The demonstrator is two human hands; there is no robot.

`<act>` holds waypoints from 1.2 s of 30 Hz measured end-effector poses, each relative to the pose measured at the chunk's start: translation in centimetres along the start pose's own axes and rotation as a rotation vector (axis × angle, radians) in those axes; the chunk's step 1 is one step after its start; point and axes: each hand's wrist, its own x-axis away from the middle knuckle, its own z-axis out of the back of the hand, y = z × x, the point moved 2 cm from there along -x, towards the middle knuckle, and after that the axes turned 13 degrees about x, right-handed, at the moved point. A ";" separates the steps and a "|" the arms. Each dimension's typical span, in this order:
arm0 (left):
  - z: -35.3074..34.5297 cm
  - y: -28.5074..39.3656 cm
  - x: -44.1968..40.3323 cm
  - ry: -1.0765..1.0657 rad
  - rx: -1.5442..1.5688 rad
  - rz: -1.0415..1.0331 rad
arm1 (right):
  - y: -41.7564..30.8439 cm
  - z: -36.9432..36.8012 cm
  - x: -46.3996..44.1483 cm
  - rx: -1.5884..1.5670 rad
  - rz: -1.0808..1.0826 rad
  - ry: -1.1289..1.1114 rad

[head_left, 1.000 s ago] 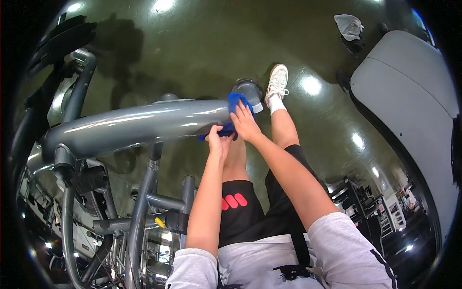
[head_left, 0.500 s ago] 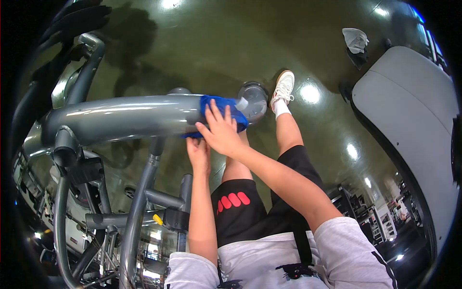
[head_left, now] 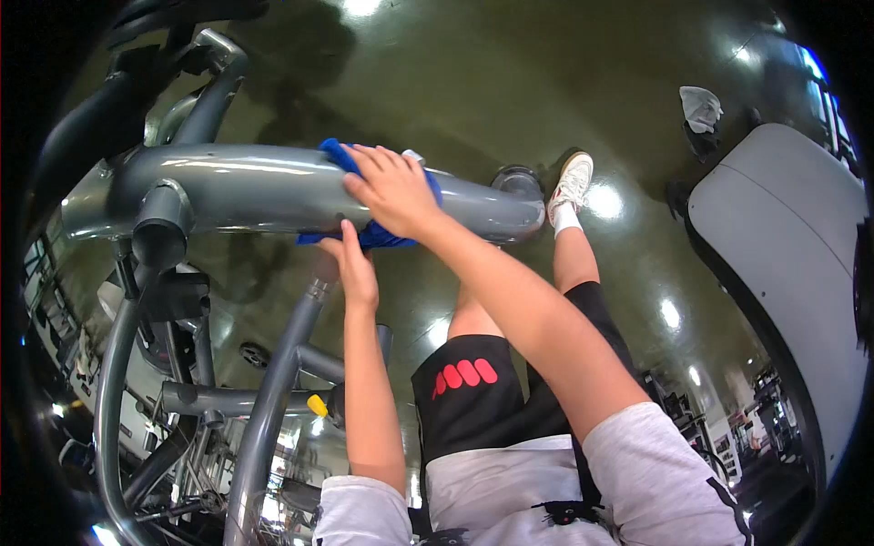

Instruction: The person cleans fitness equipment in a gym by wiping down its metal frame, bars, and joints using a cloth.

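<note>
A blue cloth [head_left: 431,182] is wrapped over a thick grey metal tube [head_left: 255,187] of a gym machine. My right hand [head_left: 391,189] presses the cloth onto the top and near side of the tube, its fingers spread and reaching over it. Below the tube, my left hand [head_left: 353,264] is raised against its underside, holding the lower part of the cloth, with the thumb and fingers partly apart. Some of the cloth is hidden under my right hand and beneath the tube.
Grey frame bars [head_left: 282,400] and a yellow knob [head_left: 317,405] lie below left. A large grey panel [head_left: 774,246] stands at right, near a light cloth [head_left: 701,109] on a dark object. My white shoe [head_left: 573,182] is on the floor beyond the tube's end.
Both hands and the blue cloth have moved left along the tube, away from its rounded end, which is now uncovered. The view has shifted too.
</note>
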 end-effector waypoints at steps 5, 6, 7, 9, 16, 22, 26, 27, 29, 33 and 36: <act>2.1 -2.9 -1.4 -0.048 0.076 0.328 | 2.3 -0.1 0.5 -0.037 -0.119 -0.006; 2.1 -3.8 -1.5 -0.080 0.082 0.366 | 2.8 0.0 0.5 -0.030 -0.189 -0.028; 2.3 -4.5 -1.5 -0.111 0.086 0.407 | 3.3 0.2 0.6 -0.033 -0.192 -0.030; 1.4 -5.0 -0.3 -0.183 -0.107 0.358 | 4.7 0.7 0.7 -0.107 -0.371 -0.221; 0.4 -10.9 2.8 -0.563 -0.449 0.459 | 12.9 -0.9 7.4 0.081 -0.441 -0.087; 0.0 -16.3 4.2 -0.472 -0.443 0.425 | 17.3 -3.3 11.6 0.140 -0.576 -0.185; -2.1 -12.2 4.0 -0.200 -0.713 0.462 | 15.3 -3.7 11.4 0.040 -0.670 -0.181; -1.5 -13.5 3.7 -0.132 -0.678 0.296 | 14.8 -3.8 11.4 0.028 -0.628 -0.163; 0.2 -15.2 2.8 -0.147 -0.656 0.038 | 12.8 -3.0 10.5 -0.017 -0.696 -0.234; 3.8 -20.7 1.3 0.229 -0.455 0.140 | 8.3 0.1 7.9 -0.127 -0.543 -0.447; -0.2 -14.5 3.0 0.345 0.026 0.584 | 5.0 2.5 4.9 -0.148 -0.458 -0.542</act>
